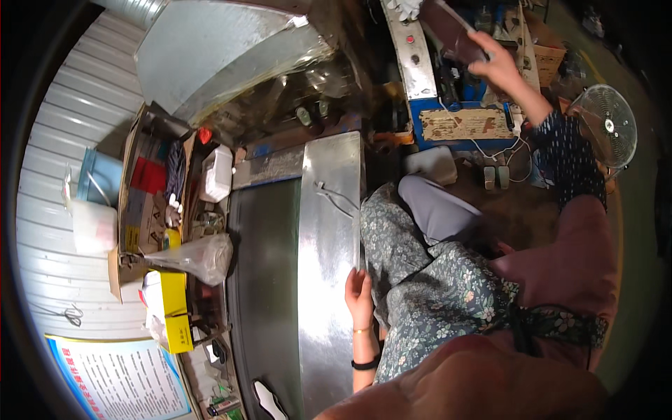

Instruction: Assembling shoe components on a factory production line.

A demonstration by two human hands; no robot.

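Over the blue-edged counter, hold the maroon panel, probably light, stiff and slippery, by its edges, as now with right hand closed around its near end and left hand loosely curled, seemingly empty, beside the metal counter.

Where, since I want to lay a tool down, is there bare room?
Two patches: the metal plate below the pliers in the picture, beside the left hand; and the dark belt along that plate, above the white cutout. Crowded: the picture's left side, with the yellow box and clear plastic bag, and the bench near the right hand.
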